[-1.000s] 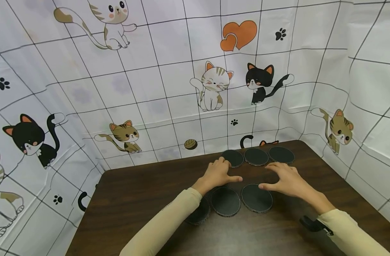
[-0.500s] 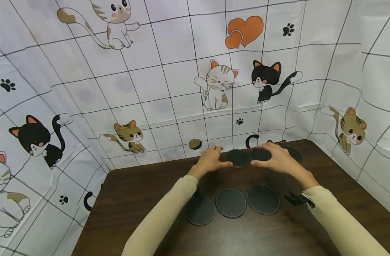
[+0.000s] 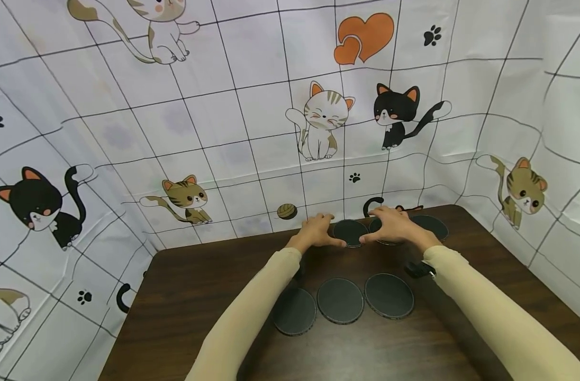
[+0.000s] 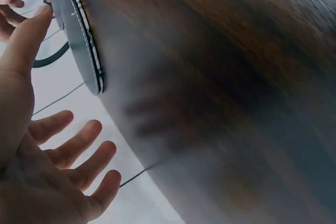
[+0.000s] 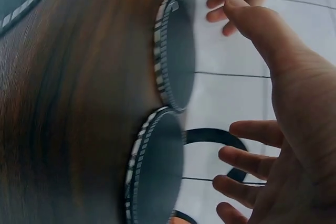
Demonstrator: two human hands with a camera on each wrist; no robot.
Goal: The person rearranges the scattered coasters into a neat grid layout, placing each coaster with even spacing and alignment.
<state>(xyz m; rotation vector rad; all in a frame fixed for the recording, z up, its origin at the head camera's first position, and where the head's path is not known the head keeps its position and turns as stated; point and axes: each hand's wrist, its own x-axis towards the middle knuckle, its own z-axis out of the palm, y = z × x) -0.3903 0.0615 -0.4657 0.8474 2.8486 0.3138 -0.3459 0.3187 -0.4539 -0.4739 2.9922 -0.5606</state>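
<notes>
Round dark coasters with stitched rims lie in two rows on the table. In the back row are the left coaster, the middle coaster, partly covered by a hand, and the right coaster. My left hand hovers just left of the back-left coaster, fingers spread and thumb pointing right. My right hand is over the middle one, its thumb towards the left thumb. Both palms face each other with nothing between them. In the right wrist view two coasters lie below the loosely bent fingers.
Nearer on the brown wooden table lies the front row: a left coaster, a middle coaster and a right coaster. A white cat-print curtain hangs behind and beside the table.
Both hands have moved from between the rows to the far row. The right hand has also shifted left, closer to the left hand. The coasters have stayed in place.
</notes>
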